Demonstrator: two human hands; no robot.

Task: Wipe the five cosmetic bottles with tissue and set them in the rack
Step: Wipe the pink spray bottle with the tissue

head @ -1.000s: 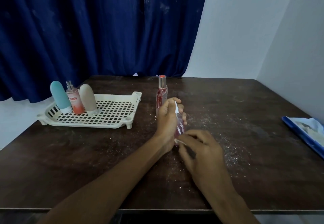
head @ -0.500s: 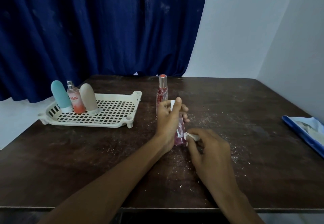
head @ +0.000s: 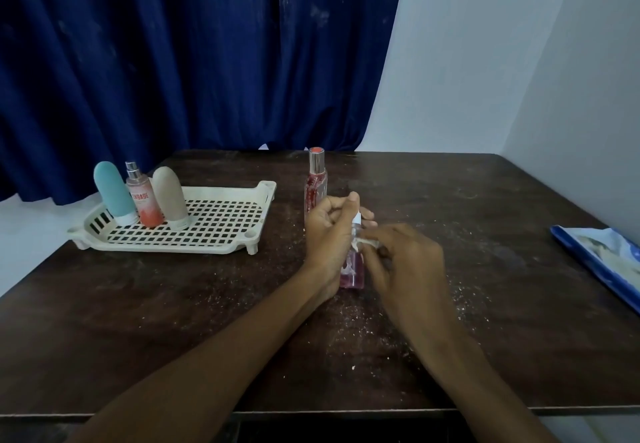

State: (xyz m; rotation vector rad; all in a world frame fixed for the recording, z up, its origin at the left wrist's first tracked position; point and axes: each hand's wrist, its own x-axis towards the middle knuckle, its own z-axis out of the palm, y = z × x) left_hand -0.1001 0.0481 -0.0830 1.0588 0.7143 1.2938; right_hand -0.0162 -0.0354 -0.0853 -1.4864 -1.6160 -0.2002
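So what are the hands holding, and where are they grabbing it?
The left hand grips the pink bottle around its upper part, near the white nozzle. The right hand pinches a small white tissue against the bottle's neck.

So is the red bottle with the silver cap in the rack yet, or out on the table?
Out. The red bottle stands upright on the table, right of the rack.

Left hand (head: 329,234) curled in a grip; right hand (head: 405,262) pinching, fingers bent
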